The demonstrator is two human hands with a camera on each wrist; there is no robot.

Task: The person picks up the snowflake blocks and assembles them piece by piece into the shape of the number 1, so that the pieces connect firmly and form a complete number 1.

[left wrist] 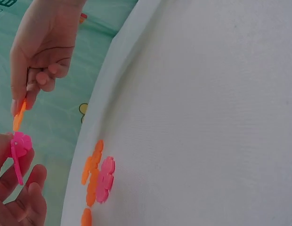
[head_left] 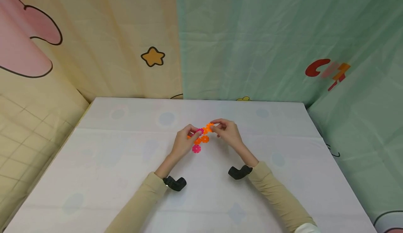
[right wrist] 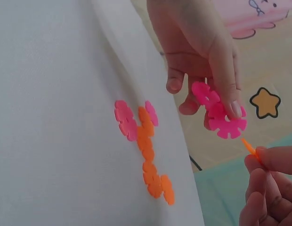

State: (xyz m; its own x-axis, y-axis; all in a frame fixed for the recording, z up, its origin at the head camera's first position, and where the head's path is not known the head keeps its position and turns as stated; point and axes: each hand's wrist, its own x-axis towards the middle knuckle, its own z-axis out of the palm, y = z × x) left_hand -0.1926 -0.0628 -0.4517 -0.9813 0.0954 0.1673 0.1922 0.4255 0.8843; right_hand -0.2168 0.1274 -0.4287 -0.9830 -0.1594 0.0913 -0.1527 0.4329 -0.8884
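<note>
My left hand (head_left: 183, 140) pinches a pink notched plastic disc (right wrist: 226, 127) between thumb and fingers. A second pink disc (right wrist: 206, 95) is slotted to it at an angle. Facing it, my right hand (head_left: 229, 132) pinches an orange notched disc (left wrist: 20, 117) between thumb and index finger, seen nearly edge-on in both wrist views. The orange disc's edge points at the rim of the pink one, very close to it. Both hands are raised over the table, and the left fingers partly cover the pink pair.
Below the hands, several loose orange discs (right wrist: 151, 180) and pink discs (right wrist: 125, 120) lie in a small group on the white-covered table (head_left: 119, 177). Printed curtains (head_left: 239, 44) stand behind the table's far edge.
</note>
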